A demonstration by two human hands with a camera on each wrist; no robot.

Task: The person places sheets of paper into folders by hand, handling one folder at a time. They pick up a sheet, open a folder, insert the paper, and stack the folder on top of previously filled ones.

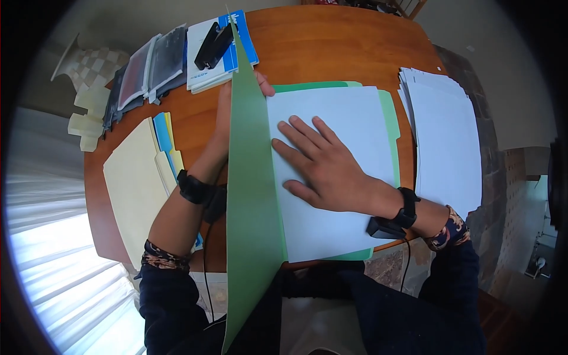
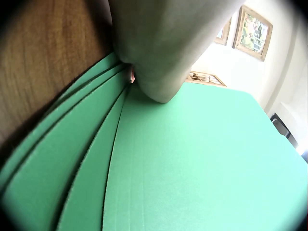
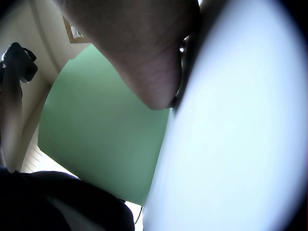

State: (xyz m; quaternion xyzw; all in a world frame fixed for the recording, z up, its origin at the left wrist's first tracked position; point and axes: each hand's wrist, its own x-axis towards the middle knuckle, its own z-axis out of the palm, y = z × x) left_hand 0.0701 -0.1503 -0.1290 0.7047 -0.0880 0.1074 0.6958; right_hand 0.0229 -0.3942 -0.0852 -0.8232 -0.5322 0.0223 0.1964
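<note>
A green folder lies open on the table, its cover (image 1: 251, 165) standing nearly upright; the cover also shows in the left wrist view (image 2: 202, 159) and the right wrist view (image 3: 101, 120). White paper (image 1: 331, 231) lies inside, over other green folders (image 1: 390, 118). My right hand (image 1: 325, 168) rests flat on the paper, fingers spread. Behind the raised cover is my left hand (image 1: 223, 112), with fingertips (image 1: 264, 84) showing past the cover at the folder's top edge; the rest of its fingers are hidden. Several green layers (image 2: 62, 144) fan out beneath the left hand (image 2: 159, 48).
At the right lies a stack of white paper (image 1: 447, 136). Cream folders (image 1: 133, 183) with blue and yellow ones are at the left. A black stapler (image 1: 214, 47) sits on blue-and-white booklets (image 1: 245, 38) at the back left, beside dark plastic pouches (image 1: 168, 56).
</note>
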